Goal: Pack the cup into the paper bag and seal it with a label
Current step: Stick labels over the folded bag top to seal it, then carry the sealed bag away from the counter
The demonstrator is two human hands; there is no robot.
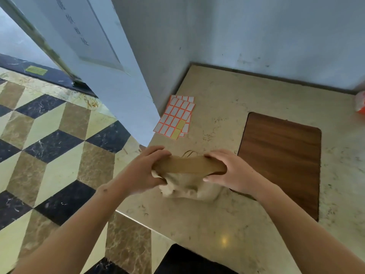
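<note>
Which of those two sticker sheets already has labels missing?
The top red-bordered label sheet: two cells at its near edge show bare yellow backing. The sheet beneath is mostly hidden.

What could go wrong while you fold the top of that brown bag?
Both hands, the left hand and right hand, grip the crumpled brown paper bag, so squeezing harder might tear it. The fold could spring open if one hand lets go to reach the orange-edged label sheets, which lie apart from it. The bag sits near the beige stone table's edge and could slip off.
</note>
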